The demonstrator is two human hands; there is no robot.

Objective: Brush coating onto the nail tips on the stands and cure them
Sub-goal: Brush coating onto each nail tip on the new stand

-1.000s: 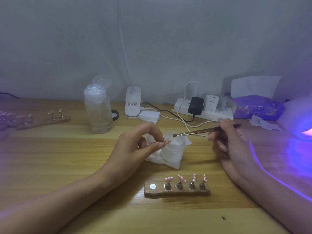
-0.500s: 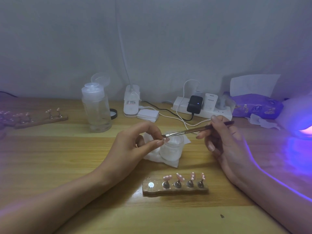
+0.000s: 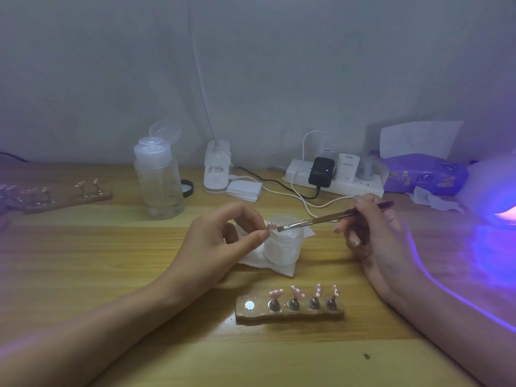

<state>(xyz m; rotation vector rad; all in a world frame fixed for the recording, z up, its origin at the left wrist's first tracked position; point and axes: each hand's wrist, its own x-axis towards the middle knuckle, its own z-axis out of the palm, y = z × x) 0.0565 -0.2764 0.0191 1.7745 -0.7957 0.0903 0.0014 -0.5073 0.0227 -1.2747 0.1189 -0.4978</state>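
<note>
Nail tip [image 3: 270,226] is pinched between the thumb and forefinger of my left hand [image 3: 220,241] and held up off the table [image 3: 111,261], just left of the frosted jar [image 3: 283,243] at the centre of the scene. My right hand [image 3: 371,236] grips the brush [image 3: 321,219] pen-fashion, fingers curled round its handle. The bristles touch the tip's right edge above the jar's mouth. Whether the tip's stand is inside the pinch I cannot tell; the fingers hide it. Nearer to me, the wooden base [image 3: 290,315] carries four more tips [image 3: 318,290] upright on metal pegs, with one bare metal disc [image 3: 249,305] at its left end. At the far right the curing lamp [image 3: 497,202] glows violet.

The step in hand, as I read it, is coating this one tip. To do it well I would draw the brush in light strokes along the tip's length. I would carry little coating on the bristles, so none pools at the edges or reaches my fingertips, and turn the tip with the left hand rather than swing the brush. Resting both wrists on the table should steady the contact. I judge it wise to hold the wet tip clear of the lamp's spill until the coat lies even.
</note>
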